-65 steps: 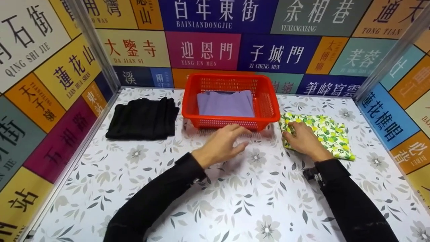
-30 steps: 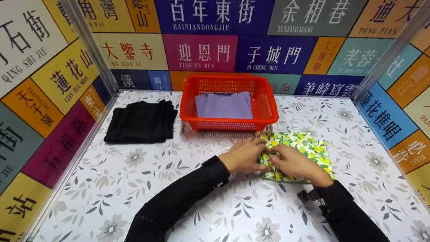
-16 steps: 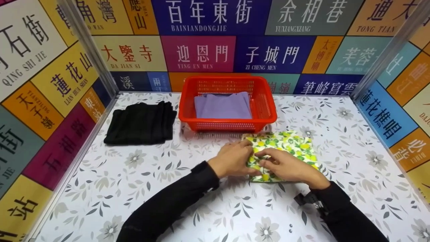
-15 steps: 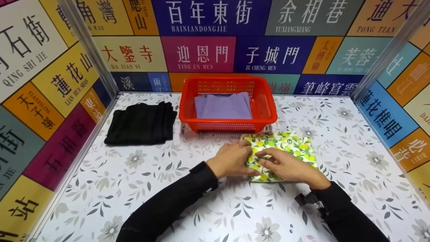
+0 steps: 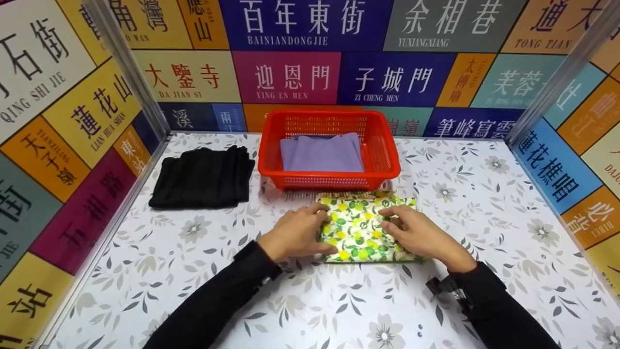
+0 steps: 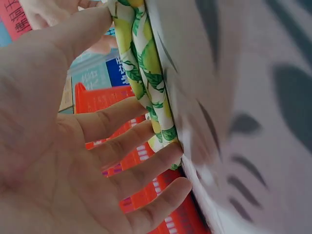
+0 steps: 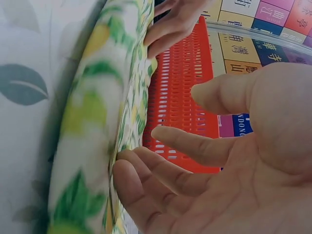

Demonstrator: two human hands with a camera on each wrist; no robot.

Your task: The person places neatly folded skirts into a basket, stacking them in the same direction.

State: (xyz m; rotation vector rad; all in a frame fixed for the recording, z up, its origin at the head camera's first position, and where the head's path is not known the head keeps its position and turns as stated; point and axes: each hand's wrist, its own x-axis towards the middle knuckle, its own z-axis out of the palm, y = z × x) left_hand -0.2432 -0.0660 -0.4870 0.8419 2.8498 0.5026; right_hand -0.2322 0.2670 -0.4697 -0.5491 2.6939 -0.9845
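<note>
Black cloth covers both forearms: the left sleeve [image 5: 213, 298] at seven o'clock, the right sleeve [image 5: 506, 310] at four. A small black gadget with a shiny patch juts from the right cuff [image 5: 480, 280] towards nine o'clock. Bare fingers [image 6: 146, 169].

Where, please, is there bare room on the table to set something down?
Bare floral tabletop shows between the red basket and right wall; in front, between the black sleeves; and, smaller, between the folded black cloth and left grip. It is crowded around the lemon-print cloth, with the right grip at its right and the basket close behind.
</note>
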